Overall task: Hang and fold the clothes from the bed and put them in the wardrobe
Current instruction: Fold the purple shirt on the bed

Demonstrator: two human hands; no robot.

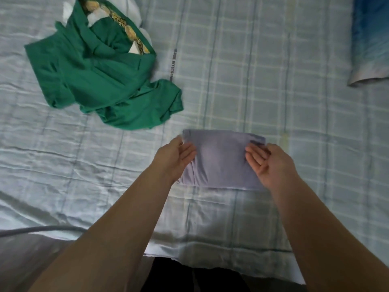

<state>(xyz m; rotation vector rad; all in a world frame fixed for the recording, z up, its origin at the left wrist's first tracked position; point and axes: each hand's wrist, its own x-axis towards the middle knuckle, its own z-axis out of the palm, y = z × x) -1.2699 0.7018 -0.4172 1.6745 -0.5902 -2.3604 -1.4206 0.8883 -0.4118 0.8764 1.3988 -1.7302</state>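
A folded lavender garment [221,163] lies flat on the bed [252,81], near its front edge, on a pale checked sheet. The left grip [174,157] touches the garment's left side and the right grip [267,163] its right side, palms facing each other, fingers fairly straight and resting on the cloth. Up and to the left, well apart, a crumpled green garment [101,85] with gold-patterned trim lies in a heap. A blue pillow [370,39] sits at the far right.

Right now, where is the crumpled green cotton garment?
In the head view, the crumpled green garment lies on the checked bedsheet at upper left, beyond and left of the folded lilac cloth.
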